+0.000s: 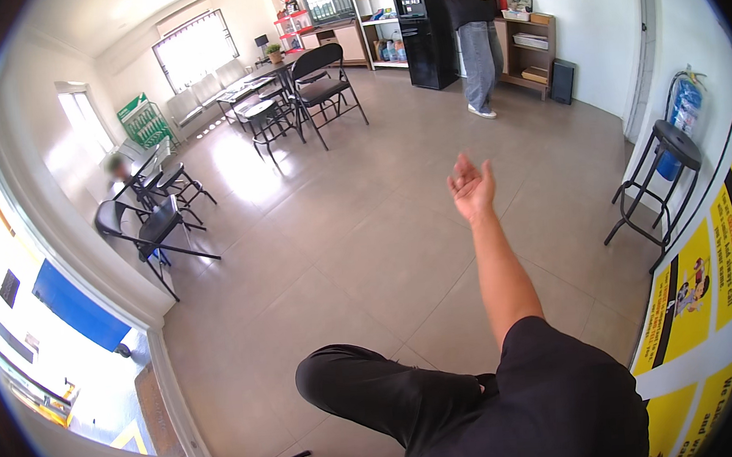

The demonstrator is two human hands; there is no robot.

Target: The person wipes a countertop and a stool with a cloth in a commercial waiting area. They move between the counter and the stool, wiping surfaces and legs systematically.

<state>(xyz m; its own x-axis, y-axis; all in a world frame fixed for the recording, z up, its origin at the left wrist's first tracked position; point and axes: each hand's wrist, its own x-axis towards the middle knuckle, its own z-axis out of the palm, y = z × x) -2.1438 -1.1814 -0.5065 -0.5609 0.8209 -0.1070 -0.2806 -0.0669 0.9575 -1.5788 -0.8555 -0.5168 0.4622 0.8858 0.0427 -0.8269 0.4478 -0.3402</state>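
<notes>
My right hand (472,189) reaches forward over the tiled floor (341,230), its bare forearm coming out of a black short sleeve. The palm faces up, thumb apart from the slightly bent fingers, and nothing lies in it. It touches no object. Below it, my bent leg (351,382) in black trousers crosses the lower middle. My left hand does not show.
A person (475,34) stands at the back by a black water dispenser (427,42). Folding chairs (322,83) surround a table at the far left; another chair (158,230) stands nearer. A black stool (674,147) and blue cylinder (685,113) line the right wall. A bright doorway opens left.
</notes>
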